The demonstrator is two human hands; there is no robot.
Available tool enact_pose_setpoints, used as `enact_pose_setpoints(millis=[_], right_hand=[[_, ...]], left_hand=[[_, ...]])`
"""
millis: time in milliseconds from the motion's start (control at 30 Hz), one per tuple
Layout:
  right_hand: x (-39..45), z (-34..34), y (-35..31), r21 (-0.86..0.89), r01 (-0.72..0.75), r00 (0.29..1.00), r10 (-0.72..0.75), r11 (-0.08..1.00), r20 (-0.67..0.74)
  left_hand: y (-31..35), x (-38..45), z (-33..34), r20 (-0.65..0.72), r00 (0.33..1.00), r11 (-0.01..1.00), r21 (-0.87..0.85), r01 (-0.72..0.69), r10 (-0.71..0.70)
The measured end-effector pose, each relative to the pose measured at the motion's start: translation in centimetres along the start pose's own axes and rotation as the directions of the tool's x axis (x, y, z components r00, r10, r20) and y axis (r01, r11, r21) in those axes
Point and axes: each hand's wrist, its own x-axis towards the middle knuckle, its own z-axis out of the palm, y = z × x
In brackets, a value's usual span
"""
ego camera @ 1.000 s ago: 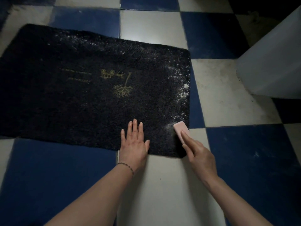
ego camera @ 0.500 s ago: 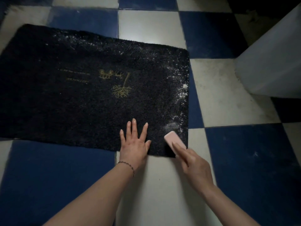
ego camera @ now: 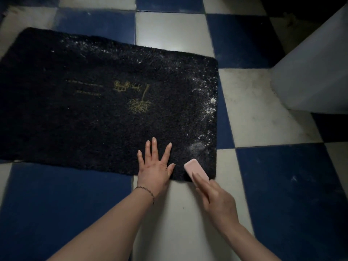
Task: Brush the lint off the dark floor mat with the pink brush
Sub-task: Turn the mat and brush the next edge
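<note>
Left hand (ego camera: 153,167) lies flat with fingers spread, pressing the near edge of the mat (ego camera: 98,108) to the tiled floor (ego camera: 56,200). I read the mat as soft, shaggy and light enough to creep under a stroke, so that pinning palm matters. Just to its right, my right hand (ego camera: 216,198) grips the brush (ego camera: 195,170) from behind, fingers laid along its back; the brush sits on the mat's near right corner. It looks small, rigid and light, best held by its rear half so the working face stays down. Lint (ego camera: 208,108) speckles the right edge and the far edge, thickest beyond the brush. At far right stands a pale wall (ego camera: 316,72).
</note>
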Motion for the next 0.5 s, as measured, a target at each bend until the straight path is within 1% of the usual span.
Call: enact_pose_setpoints(millis=[67, 167, 300, 367, 400, 500], right_hand=[[0.8, -0.6, 0.1, 0.028, -0.023, 1.000, 0.024, 0.999, -0.015], [4.1, -1.6, 0.5, 0.077, -0.106, 0.991, 0.112, 0.991, -0.071], [7.8, -2.2, 0.7, 0.041, -0.168, 0.984, 0.170, 0.985, -0.054], [7.5, -1.9, 0.8, 0.026, -0.143, 0.989, 0.144, 0.989, -0.043], [6.7, -1.4, 0.6, 0.008, -0.093, 0.995, 0.093, 0.996, -0.036], [3.5, -0.2, -0.3, -0.030, 0.060, 0.997, -0.059, 0.998, 0.046]], left_hand=[[0.0, 0.0, 0.0, -0.002, 1.000, 1.000, -0.005, 0.000, 0.000], [0.0, 0.0, -0.2, 0.013, 1.000, 1.000, 0.004, 0.001, -0.002], [0.0, 0.1, 0.0, 0.002, 1.000, 1.000, 0.013, 0.001, -0.001], [0.0, 0.0, 0.1, -0.009, 1.000, 1.000, 0.022, -0.001, 0.001], [0.0, 0.0, 0.2, -0.011, 1.000, 1.000, 0.021, 0.001, -0.001], [0.1, 0.1, 0.3, -0.019, 1.000, 1.000, 0.022, 0.004, -0.004]])
